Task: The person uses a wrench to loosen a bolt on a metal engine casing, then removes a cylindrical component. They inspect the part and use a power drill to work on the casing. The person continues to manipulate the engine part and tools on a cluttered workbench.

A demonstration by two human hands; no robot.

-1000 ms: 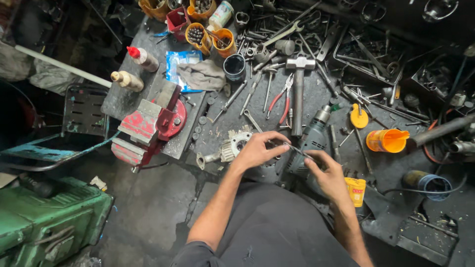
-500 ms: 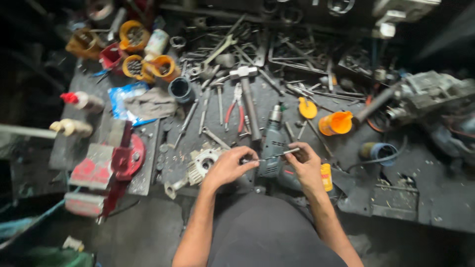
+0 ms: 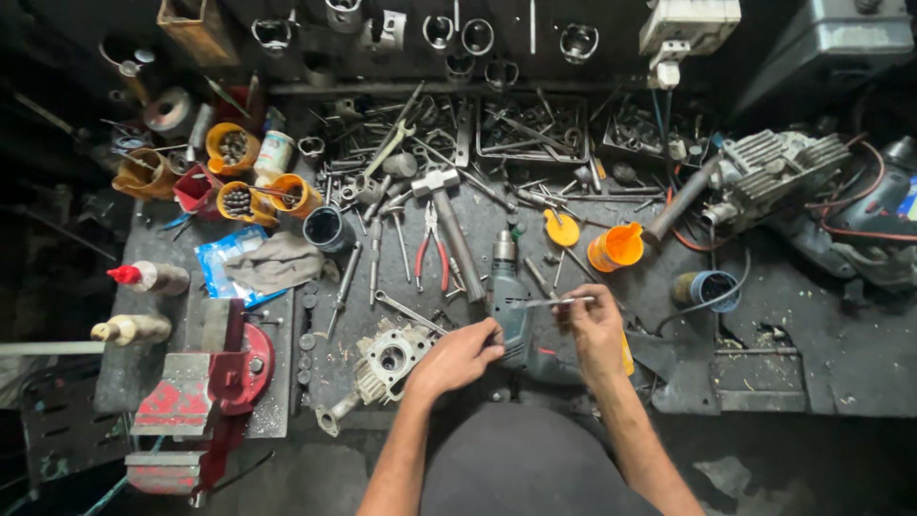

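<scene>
1. Thin metal rod [image 3: 559, 302] pinched in right hand [image 3: 594, 330] fingertips, lying roughly level and pointing toward left hand [image 3: 461, 354].
2. Left hand half-curled, fingertips touching the electric drill [image 3: 516, 315] lying between both hands; whether it grips the drill, cannot tell.
3. Grey cylinder-head casting [image 3: 387, 358] just left of left hand; hammer [image 3: 449, 225] and red-handled pliers [image 3: 430, 253] beyond.
4. Bench edge just below wrists; clutter all around, little free room.
5. Both forearms angled inward, palms down.
</scene>
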